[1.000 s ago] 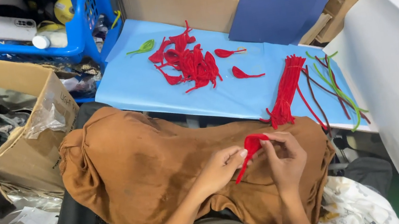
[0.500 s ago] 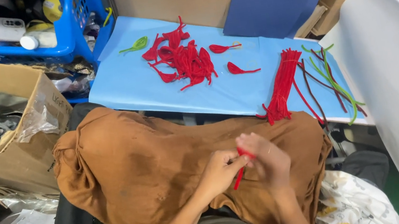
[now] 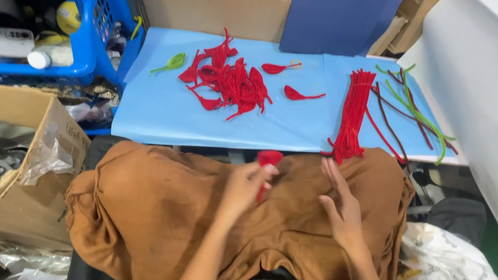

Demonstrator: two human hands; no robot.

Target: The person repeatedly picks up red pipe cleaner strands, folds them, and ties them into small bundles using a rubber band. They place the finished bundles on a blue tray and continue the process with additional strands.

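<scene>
Table: we see a light blue sheet (image 3: 178, 114) covering it.
Middle: we find a pile of red petal shapes (image 3: 229, 80) and one green leaf shape (image 3: 173, 62).
Right: we count a bundle of red pipe cleaners (image 3: 351, 114) beside loose green and dark red pipe cleaners (image 3: 410, 104).

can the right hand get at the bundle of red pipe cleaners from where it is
Probably yes. The right hand is open and empty over the brown cloth, and the bundle of red pipe cleaners lies just ahead on the blue sheet with nothing between.

A sheet (image 3: 165, 116) lies at twelve o'clock beyond the lap cloth (image 3: 155, 221). On it, petals (image 3: 229, 80) sit left, stems (image 3: 351, 114) right. A box (image 3: 11, 191) stands at nine o'clock.
</scene>
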